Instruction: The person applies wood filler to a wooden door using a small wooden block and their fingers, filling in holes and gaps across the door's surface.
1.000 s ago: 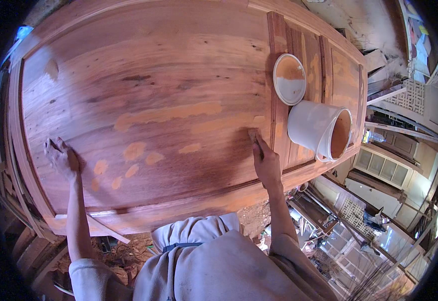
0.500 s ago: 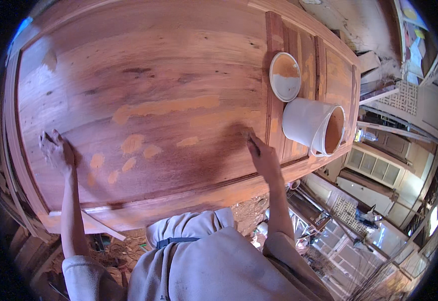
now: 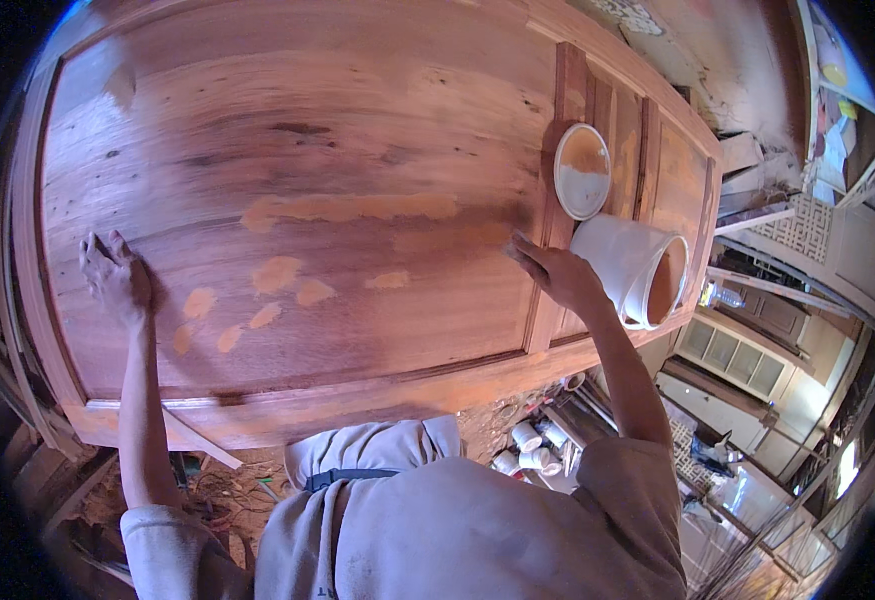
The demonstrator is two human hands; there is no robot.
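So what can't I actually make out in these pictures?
All in the head view:
- What exactly the right hand holds: mostly covered by its own fingers.
- Left palm: hidden behind the back of the left hand.
- Wooden panel's far edge: partly cut off by the picture's top.
- Bucket's bottom: hidden by its wall.

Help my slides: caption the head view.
Left hand over a patchy wooden panel, right hand beside a white bucket.

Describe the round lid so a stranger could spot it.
Find the big wooden panel, then the white bucket toward its right. The lid sits just beyond the bucket: a flat white disc, partly orange, unlike the open bucket.
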